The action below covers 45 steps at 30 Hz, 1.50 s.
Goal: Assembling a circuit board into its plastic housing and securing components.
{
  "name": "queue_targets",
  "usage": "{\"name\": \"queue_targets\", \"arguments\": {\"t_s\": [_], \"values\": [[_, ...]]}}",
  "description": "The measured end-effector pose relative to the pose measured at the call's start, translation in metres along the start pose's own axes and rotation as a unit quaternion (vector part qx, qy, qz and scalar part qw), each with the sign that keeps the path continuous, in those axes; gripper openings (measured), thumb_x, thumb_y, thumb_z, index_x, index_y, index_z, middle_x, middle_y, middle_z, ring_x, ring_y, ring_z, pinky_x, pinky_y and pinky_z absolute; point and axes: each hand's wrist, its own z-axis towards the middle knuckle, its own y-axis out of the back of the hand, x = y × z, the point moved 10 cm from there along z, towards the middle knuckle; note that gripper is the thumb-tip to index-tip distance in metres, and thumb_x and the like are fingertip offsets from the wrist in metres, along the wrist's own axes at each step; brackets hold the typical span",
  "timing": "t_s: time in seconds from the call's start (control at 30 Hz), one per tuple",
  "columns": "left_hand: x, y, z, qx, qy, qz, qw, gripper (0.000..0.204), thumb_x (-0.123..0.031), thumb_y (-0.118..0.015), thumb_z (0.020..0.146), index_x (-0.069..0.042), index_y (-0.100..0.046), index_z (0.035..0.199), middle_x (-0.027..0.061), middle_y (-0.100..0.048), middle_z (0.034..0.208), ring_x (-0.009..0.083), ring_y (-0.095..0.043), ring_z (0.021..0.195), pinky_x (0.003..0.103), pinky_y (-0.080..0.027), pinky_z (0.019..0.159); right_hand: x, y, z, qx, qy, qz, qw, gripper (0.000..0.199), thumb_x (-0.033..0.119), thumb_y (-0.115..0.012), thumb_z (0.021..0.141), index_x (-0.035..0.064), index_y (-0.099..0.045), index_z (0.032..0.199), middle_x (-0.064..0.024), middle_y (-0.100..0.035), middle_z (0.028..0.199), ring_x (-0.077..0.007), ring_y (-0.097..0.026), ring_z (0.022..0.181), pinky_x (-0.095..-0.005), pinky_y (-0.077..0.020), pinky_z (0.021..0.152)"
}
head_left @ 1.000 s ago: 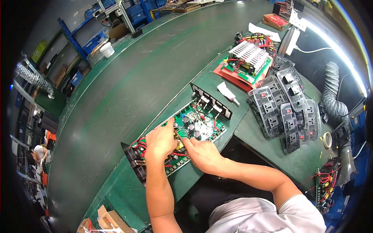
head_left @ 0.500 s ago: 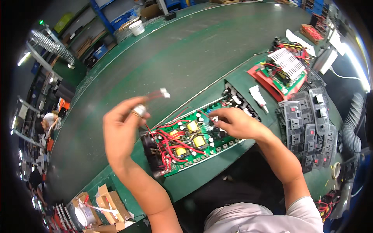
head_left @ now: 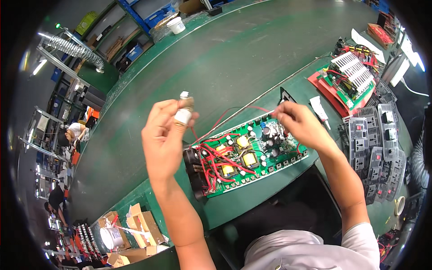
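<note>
My left hand (head_left: 164, 135), white wraps on its fingers, is raised beyond the left end of an open electronic unit. Its fingers are closed on a thin red wire (head_left: 194, 132) that hangs below them. A small white piece, apparently the wire's connector (head_left: 184, 95), shows blurred at the fingertips. My right hand (head_left: 302, 123) is closed above the unit's right end, pinching a red wire (head_left: 254, 107) that arcs over the far edge. Beneath lies the green circuit board (head_left: 265, 163) with yellow transformers (head_left: 249, 159), thick red wires (head_left: 220, 167) and a black fan end (head_left: 192, 168).
Right of the unit lie a white tube (head_left: 318, 108), a red tray (head_left: 325, 93) bearing another board, and several dark socket panels (head_left: 360, 135). Cardboard boxes (head_left: 146, 225) and a white tub (head_left: 111, 237) stand at the lower left. A green bench (head_left: 234, 58) stretches beyond.
My right hand has lifted from the board's components to the right end, drawing the red wire out in an arc. The left hand's white connector has swung up close to the fingers.
</note>
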Motion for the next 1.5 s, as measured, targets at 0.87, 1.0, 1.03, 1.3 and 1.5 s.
{"name": "queue_targets", "arguments": {"t_s": [0.87,1.0,1.03,1.3,1.5], "values": [[-0.046,-0.172,0.017,0.359,-0.061,0.112,0.925,0.025,-0.009,-0.066,0.092,-0.002,-0.075,0.114,0.0146,-0.054,0.131,0.0245,-0.06,0.111,0.039,-0.048,0.098,0.043,-0.023,-0.03,0.145,-0.033,0.391,0.908,0.012,0.013,-0.071,0.091,0.003,-0.068,0.096,0.0001,-0.064,0.077,-0.0075,-0.059,0.065,-0.0231,-0.0453,0.058],[-0.039,-0.164,0.007,0.345,-0.013,0.093,0.934,0.048,-0.014,-0.072,0.087,-0.007,-0.063,0.133,0.016,-0.056,0.134,0.0273,-0.059,0.121,0.04,-0.047,0.103,0.043,-0.011,-0.028,0.087,0.026,0.334,0.938,0.013,0.015,-0.069,0.093,0.0016,-0.066,0.093,0.0017,-0.062,0.076,-0.0046,-0.055,0.066,-0.0216,-0.0432,0.059],[-0.032,-0.157,0.005,0.318,0.016,0.097,0.943,0.061,-0.016,-0.075,0.086,-0.009,-0.055,0.143,0.0165,-0.055,0.138,0.0283,-0.058,0.123,0.041,-0.046,0.105,0.045,-0.001,-0.025,0.053,0.065,0.28,0.956,0.014,0.014,-0.067,0.093,0.0002,-0.066,0.093,0.0035,-0.061,0.076,-0.0025,-0.053,0.067,-0.0207,-0.0426,0.06],[0.034,-0.109,-0.027,0.152,0.006,0.39,0.908,0.052,-0.009,-0.074,0.081,-0.01,-0.063,0.132,0.0126,-0.069,0.114,0.0323,-0.065,0.106,0.042,-0.049,0.095,0.058,0.04,-0.025,-0.017,0.089,0.037,0.995,0.015,0.01,-0.065,0.092,-0.0034,-0.067,0.098,-0.0039,-0.065,0.076,-0.0032,-0.056,0.069,-0.0224,-0.0434,0.058],[0.025,-0.161,-0.057,-0.008,-0.139,0.346,0.928,0.041,-0.003,-0.072,0.082,-0.006,-0.066,0.122,0.0149,-0.06,0.116,0.0331,-0.063,0.098,0.043,-0.052,0.083,0.04,0.042,-0.019,-0.069,0.138,-0.085,0.984,0.014,0.007,-0.064,0.089,-0.0053,-0.065,0.095,-0.0127,-0.064,0.076,-0.0147,-0.059,0.069,-0.0319,-0.0489,0.064]]}}
